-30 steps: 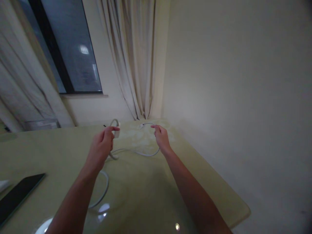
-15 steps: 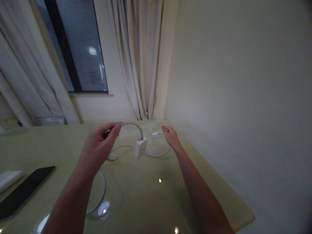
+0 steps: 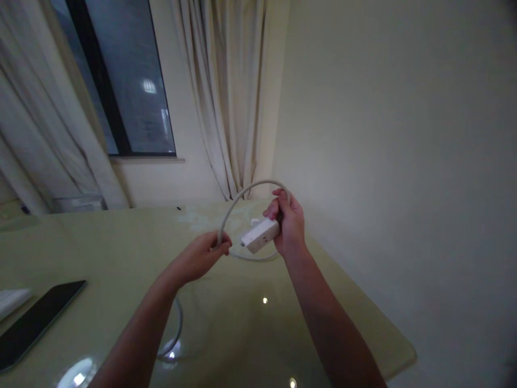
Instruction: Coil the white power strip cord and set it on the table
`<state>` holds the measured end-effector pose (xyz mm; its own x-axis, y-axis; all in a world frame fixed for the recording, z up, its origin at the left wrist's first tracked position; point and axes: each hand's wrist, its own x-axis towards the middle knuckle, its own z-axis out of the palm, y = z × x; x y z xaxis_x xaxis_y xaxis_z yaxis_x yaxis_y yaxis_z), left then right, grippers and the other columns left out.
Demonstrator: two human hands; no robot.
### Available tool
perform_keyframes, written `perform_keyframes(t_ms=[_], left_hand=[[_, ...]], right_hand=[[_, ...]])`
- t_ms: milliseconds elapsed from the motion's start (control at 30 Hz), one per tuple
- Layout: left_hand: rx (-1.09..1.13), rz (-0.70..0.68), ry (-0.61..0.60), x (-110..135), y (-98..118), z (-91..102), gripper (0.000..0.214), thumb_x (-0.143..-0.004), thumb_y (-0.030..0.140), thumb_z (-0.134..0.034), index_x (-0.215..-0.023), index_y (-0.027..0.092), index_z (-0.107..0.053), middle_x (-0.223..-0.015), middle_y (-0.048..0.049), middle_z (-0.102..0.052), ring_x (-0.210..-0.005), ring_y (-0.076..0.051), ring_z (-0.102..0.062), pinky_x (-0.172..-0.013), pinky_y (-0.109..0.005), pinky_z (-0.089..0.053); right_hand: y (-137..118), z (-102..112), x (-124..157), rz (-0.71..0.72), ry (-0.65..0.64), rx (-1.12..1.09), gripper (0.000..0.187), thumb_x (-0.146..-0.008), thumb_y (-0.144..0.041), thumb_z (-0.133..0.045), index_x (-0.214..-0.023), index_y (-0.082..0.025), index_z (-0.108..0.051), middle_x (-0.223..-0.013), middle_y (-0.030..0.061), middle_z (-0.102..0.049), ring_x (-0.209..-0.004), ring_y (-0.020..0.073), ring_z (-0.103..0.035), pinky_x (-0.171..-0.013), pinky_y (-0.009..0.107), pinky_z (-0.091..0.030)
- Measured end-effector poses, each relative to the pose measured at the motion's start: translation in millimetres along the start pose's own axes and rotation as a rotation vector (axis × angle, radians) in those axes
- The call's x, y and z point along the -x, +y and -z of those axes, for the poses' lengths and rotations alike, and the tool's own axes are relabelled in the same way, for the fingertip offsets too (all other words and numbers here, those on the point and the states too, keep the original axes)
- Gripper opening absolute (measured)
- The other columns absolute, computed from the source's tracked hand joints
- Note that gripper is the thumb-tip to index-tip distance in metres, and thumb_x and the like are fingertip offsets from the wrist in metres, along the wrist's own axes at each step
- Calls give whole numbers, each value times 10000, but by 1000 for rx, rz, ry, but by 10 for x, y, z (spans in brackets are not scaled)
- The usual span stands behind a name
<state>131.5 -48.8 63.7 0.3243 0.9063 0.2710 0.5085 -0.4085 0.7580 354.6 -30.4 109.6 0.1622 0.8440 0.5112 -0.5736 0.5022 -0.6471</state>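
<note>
My right hand (image 3: 288, 223) is closed around a small white power strip (image 3: 260, 235), which is tilted above the table, with dark slots on the side facing me. A thick pale cable (image 3: 252, 186) arches up from my left hand and over to the fingers of my right hand. My left hand (image 3: 210, 248) pinches this cable, lower down and to the left. More cable (image 3: 177, 328) trails in a curve beneath my left forearm. Behind the power strip a small white piece (image 3: 254, 221) lies on the table, partly covered.
A black flat device (image 3: 40, 326), looking like a tablet or phone, lies at the left on the glossy pale green table (image 3: 226, 334). Beside it is a white object (image 3: 14, 302), cut by the frame. A wall (image 3: 383, 161) borders the right; curtains (image 3: 226, 108) hang behind.
My right hand has come up from the table and taken hold of the power strip, which hung from the cable. My left hand has moved right and down, still on the cable.
</note>
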Motion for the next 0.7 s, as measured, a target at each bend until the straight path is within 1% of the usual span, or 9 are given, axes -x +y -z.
perform_keyframes(t_ms=[33, 133, 200, 267, 367, 467, 567, 633, 700], left_hand=[[-43, 10, -23, -34, -117, -42, 244, -851, 440, -604, -792, 221, -692, -808, -60, -740, -789, -241, -656, -746, -354, -484], [-52, 94, 53, -119, -369, -121, 310, -832, 476, -588, -651, 225, -610, -683, -62, -673, -699, -232, -609, -710, -354, -457], [-17, 118, 113, -149, -404, -130, 400, -880, 547, -513, -638, 231, -551, -624, -38, -591, -631, -204, -567, -649, -329, -445], [120, 145, 190, -147, -324, -116, 452, -912, 624, -472, -715, 226, -552, -607, 19, -481, -546, -157, -482, -550, -281, -393], [482, 204, 303, -83, -71, -75, 492, -843, 689, -630, -874, 198, -610, -630, 91, -323, -480, -90, -279, -448, -223, -224], [687, 215, 277, 10, 195, -33, 525, -776, 653, -760, -964, 174, -655, -646, 101, -295, -512, -78, -228, -448, -207, -181], [618, 172, 212, 72, 365, -20, 476, -783, 602, -788, -978, 184, -672, -660, 82, -363, -531, -81, -275, -465, -212, -209], [486, 114, 216, 84, 409, -34, 431, -788, 564, -794, -978, 195, -679, -667, 65, -421, -561, -96, -352, -495, -219, -256], [414, 77, 240, 78, 402, -54, 409, -798, 542, -784, -986, 196, -672, -682, 49, -483, -600, -114, -420, -527, -227, -296]], right_hand=[[-77, 41, -40, 33, 46, -29, 246, -919, -433, -762, -957, -218, -649, -542, -107, -494, -482, 80, -460, -554, 213, -462], [-279, 169, -136, 92, 190, -69, 213, -916, -385, -760, -985, -216, -651, -561, -113, -507, -488, 75, -473, -575, 216, -487], [-335, 230, -171, 100, 263, -16, 232, -903, -384, -768, -1009, -215, -649, -578, -104, -549, -495, 77, -496, -543, 208, -463], [-298, 249, -176, 92, 269, 110, 294, -902, -445, -765, -1034, -207, -654, -580, -88, -586, -493, 83, -517, -499, 199, -418], [-98, 216, -135, 32, 154, 341, 447, -925, -622, -684, -1052, -194, -651, -552, -68, -596, -463, 97, -530, -464, 207, -395], [146, 183, -71, -113, -2, 553, 492, -958, -684, -580, -1083, -209, -595, -527, -76, -583, -415, 117, -525, -439, 223, -407], [289, 189, -11, -195, -163, 763, 347, -1020, -555, -535, -1095, -218, -574, -555, -82, -564, -422, 122, -525, -448, 228, -396], [311, 193, 28, -134, -318, 890, 252, -1041, -445, -539, -1115, -215, -609, -599, -68, -562, -500, 127, -559, -520, 236, -415], [294, 187, 66, -41, -521, 979, 205, -1050, -365, -538, -1140, -217, -647, -647, -46, -582, -584, 140, -581, -600, 253, -428]])
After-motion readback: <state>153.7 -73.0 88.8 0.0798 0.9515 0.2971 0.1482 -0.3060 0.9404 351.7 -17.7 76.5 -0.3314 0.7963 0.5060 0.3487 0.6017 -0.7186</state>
